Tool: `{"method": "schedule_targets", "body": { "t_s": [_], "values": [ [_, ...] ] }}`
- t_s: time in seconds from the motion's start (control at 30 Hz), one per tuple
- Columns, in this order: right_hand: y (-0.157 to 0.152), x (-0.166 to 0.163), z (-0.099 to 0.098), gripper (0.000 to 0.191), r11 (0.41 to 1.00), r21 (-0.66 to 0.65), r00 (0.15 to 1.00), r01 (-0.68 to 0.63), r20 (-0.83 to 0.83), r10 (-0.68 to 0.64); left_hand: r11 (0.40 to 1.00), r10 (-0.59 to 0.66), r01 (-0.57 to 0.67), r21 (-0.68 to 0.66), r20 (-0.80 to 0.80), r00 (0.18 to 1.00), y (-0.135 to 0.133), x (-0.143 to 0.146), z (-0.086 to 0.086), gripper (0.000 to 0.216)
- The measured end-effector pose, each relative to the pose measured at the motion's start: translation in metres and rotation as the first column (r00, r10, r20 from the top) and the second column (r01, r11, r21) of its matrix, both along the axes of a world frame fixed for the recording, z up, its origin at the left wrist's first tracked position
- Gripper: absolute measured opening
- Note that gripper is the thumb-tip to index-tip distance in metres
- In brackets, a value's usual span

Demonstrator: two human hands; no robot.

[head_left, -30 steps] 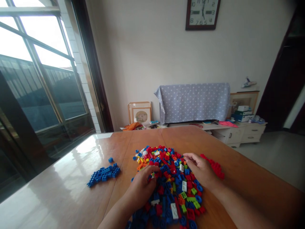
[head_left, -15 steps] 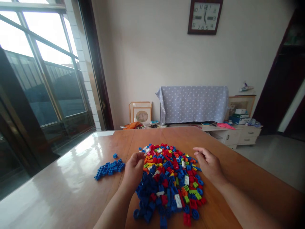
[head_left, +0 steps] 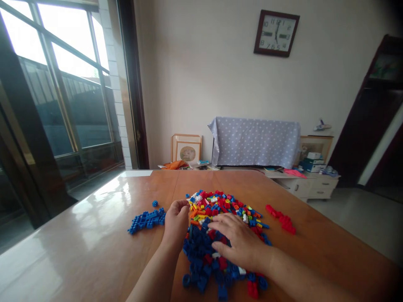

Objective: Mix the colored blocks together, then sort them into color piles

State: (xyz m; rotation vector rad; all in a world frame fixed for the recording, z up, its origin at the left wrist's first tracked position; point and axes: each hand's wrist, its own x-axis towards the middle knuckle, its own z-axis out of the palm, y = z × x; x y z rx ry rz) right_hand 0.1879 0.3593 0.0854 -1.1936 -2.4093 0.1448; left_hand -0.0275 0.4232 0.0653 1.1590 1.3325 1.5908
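A heap of interlocking plastic toy bricks (head_left: 201,247) spreads over the wooden counter (head_left: 94,247), its long axis running from the near side away from the person. Blue bricks crowd its near left part; red, yellow, orange and white ones show toward its far end.

The right hand (head_left: 241,240) is the nearer to the heap's middle: it reaches in from the heap's right side and lies over it, fingers pointing left. Its grip is spread, thumb well apart from the fingers, with bricks directly below; no brick is plainly pinched there, and whether the fingertips touch any is unclear.

The left hand (head_left: 176,221) stands just at the heap's left edge, fingers curled and thumb drawn in, so the bricks lie to the right of its grip. Whether that curl encloses a small brick, I can't make out.

Left of the heap, just beyond the left hand, lies a flat cluster of blue bricks (head_left: 147,221), its long axis slanting from near left to far right, with a small blue piece (head_left: 155,203) apart at its far side. Right of the heap sits a row of red bricks (head_left: 281,219), slanting from far left to near right.
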Motion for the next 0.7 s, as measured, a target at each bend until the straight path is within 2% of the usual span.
{"method": "schedule_targets", "body": {
  "t_s": [0.07,0.17,0.23,0.4,0.53,0.7],
  "values": [
    [0.001,-0.012,-0.005,0.048,1.0,-0.01,1.0,-0.02,0.018,0.02,1.0,-0.009,0.009,-0.021,-0.007,1.0,0.0,0.002,-0.001,0.032],
    [0.009,-0.017,-0.014,0.035,1.0,0.0,0.999,-0.005,0.034,0.005,0.999,-0.014,0.014,-0.039,-0.021,1.0,-0.001,0.003,-0.001,0.034],
    [0.016,-0.013,-0.018,0.025,0.999,0.032,0.998,0.032,0.046,-0.033,0.999,-0.012,0.011,-0.043,-0.026,1.0,-0.002,0.004,-0.002,0.033],
    [0.034,0.008,-0.02,0.017,0.989,0.092,0.99,0.112,0.075,-0.119,0.999,0.0,-0.002,-0.048,-0.043,0.999,-0.002,0.003,-0.002,0.032],
    [0.045,0.021,-0.018,0.015,0.98,0.104,0.981,0.168,0.079,-0.176,0.998,-0.001,-0.003,-0.061,-0.064,0.998,-0.002,0.003,-0.002,0.032],
    [0.068,0.037,-0.012,0.022,0.955,0.09,0.956,0.281,0.058,-0.287,0.998,0.001,-0.007,-0.064,-0.09,0.996,-0.002,0.003,-0.002,0.028]
  ]
}}
